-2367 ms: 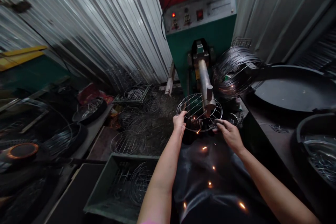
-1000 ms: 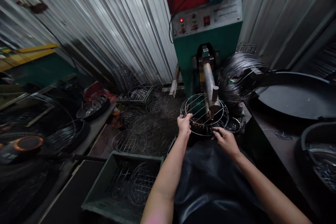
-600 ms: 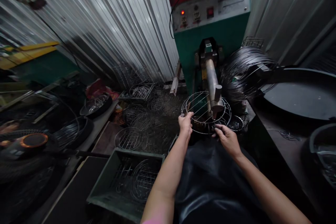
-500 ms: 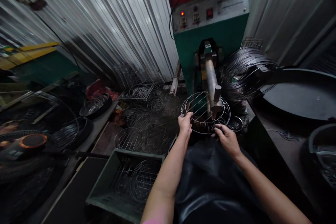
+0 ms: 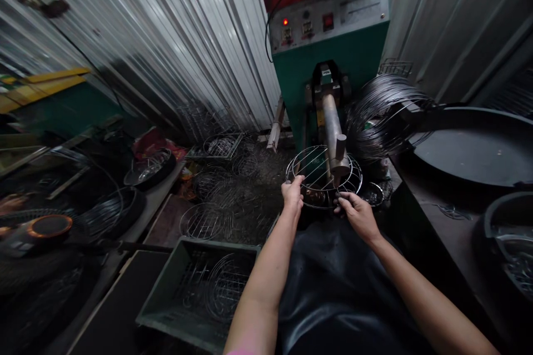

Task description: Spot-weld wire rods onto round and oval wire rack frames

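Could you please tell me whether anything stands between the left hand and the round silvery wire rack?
Nothing visible does: the left hand grips the round silvery wire rack at its left edge. The grey cylindrical metal arm overhangs its right side, apart from that hand.

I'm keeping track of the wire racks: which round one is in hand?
The round wire rack beneath the metal arm: the left hand grips its rim, whereas other racks lie in and beyond the green crate.

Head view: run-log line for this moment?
left hand: gripping round wire rack | right hand: at rack's near edge, grip unclear | spot-welder arm: over rack | red indicator: lit
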`<state>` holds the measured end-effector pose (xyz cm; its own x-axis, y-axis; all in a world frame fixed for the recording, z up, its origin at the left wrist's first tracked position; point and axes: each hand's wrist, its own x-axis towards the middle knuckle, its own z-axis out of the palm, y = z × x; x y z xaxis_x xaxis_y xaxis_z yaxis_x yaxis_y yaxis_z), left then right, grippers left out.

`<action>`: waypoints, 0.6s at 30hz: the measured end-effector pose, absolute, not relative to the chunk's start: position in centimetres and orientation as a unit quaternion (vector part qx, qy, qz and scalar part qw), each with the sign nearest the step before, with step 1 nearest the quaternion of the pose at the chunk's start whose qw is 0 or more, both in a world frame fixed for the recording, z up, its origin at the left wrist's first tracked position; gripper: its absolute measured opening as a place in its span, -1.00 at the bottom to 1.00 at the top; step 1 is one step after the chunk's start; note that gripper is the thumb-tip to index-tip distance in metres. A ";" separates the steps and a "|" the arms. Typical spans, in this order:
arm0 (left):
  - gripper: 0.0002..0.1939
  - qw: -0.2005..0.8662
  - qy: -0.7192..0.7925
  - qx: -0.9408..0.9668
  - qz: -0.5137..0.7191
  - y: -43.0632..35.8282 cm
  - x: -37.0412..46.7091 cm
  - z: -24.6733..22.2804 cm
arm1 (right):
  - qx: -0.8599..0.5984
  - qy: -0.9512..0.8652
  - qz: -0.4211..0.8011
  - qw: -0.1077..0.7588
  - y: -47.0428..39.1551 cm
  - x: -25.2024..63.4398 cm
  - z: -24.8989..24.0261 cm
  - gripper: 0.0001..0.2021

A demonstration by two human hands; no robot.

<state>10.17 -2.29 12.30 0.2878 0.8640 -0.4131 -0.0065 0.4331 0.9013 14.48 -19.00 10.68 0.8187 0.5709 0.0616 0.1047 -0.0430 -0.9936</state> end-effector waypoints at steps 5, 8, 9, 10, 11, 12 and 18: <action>-0.65 0.679 0.510 0.424 0.315 -2.4 10.1 12.3 | -0.698 -0.240 0.181 0.650 -19.0 14.4 10.9 -0.66; -0.68 0.675 0.514 0.421 0.322 -2.4 10.2 12.2 | -0.693 -0.239 0.179 0.657 -19.1 14.4 10.9 -0.70; -0.69 0.674 0.516 0.417 0.324 -2.5 10.2 12.1 | -0.690 -0.235 0.181 0.660 -19.0 14.4 10.9 -0.70; -0.69 0.672 0.520 0.413 0.327 -2.6 10.3 12.0 | -0.687 -0.229 0.186 0.665 -18.9 14.5 10.8 -0.70; -0.69 0.670 0.526 0.409 0.328 -2.8 10.3 11.9 | -0.683 -0.221 0.191 0.670 -18.7 14.4 10.8 -0.70; -0.68 0.667 0.531 0.406 0.329 -2.9 10.2 11.8 | -0.678 -0.211 0.197 0.676 -18.6 14.3 10.7 -0.69; -0.56 0.690 0.527 0.412 0.275 -2.7 8.7 12.6 | -0.678 -0.195 0.175 0.686 -20.9 13.5 10.7 -0.58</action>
<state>8.72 -2.69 12.61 0.2923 0.8143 -0.5015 0.0546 0.5094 0.8588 13.53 -20.93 10.71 0.8625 0.5051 0.0310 0.0250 0.0186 -0.9995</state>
